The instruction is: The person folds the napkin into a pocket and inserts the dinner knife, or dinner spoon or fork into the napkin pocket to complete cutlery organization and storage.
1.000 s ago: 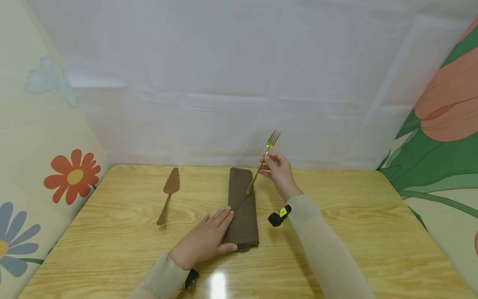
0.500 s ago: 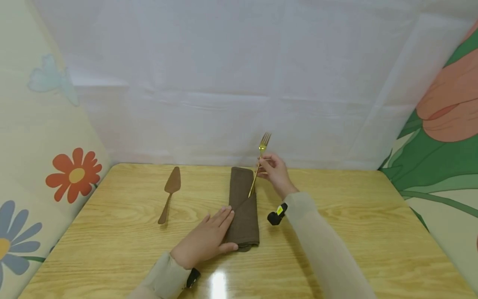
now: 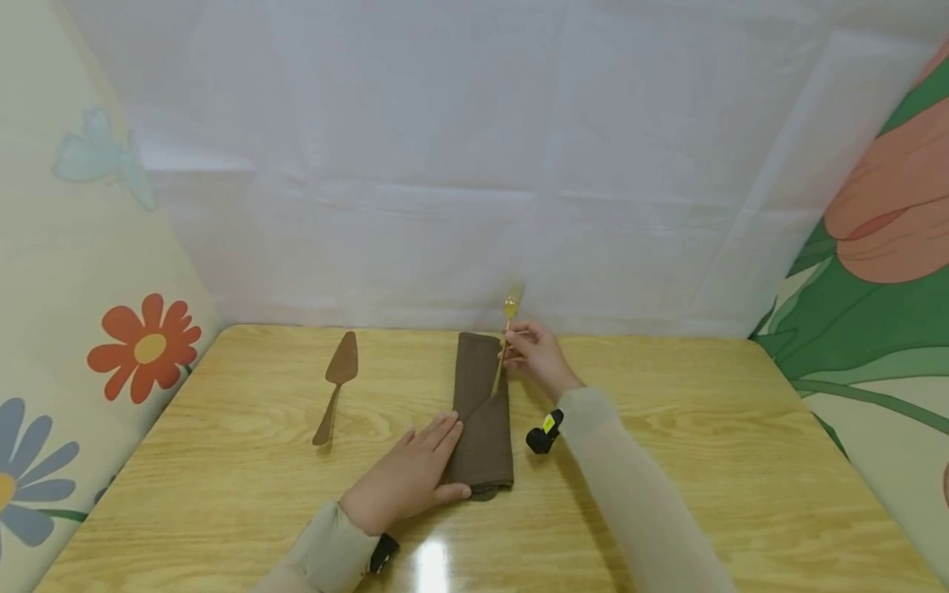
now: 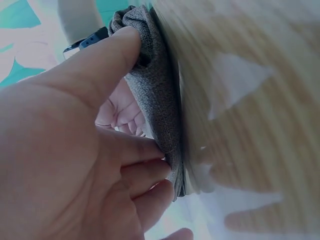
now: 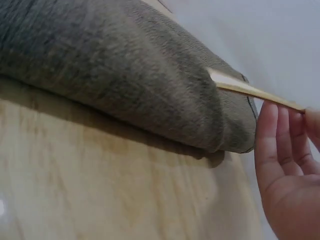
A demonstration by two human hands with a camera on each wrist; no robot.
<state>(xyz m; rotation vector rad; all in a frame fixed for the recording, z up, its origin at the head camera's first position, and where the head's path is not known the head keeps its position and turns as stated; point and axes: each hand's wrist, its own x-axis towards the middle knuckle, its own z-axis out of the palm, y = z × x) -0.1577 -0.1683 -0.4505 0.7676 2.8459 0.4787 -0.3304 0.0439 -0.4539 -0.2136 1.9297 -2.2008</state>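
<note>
A folded dark brown cloth napkin [image 3: 482, 449] lies lengthwise on the table, a diagonal fold crossing its top. Between thumb and fingers, my right hand [image 3: 539, 358] pinches a gold fork [image 3: 511, 306], tines up and away. The handle's lower end is tucked under the napkin's diagonal fold; in the right wrist view the fork handle [image 5: 250, 91] enters the cloth. My left hand [image 3: 404, 482] rests with extended fingers along the napkin's left edge. In the left wrist view its thumb and fingertips touch the rolled cloth [image 4: 155, 95].
To the left, a brown cake server [image 3: 341, 371] lies on the wooden table [image 3: 689, 461], blade pointing away. A white sheet [image 3: 415, 165] hangs behind the table's far edge. Flower-printed panels [image 3: 890, 329] stand at both sides.
My right hand has moved left and toward me, sliding the fork handle from above the napkin to under its fold. My left hand has stayed in place on the napkin.
</note>
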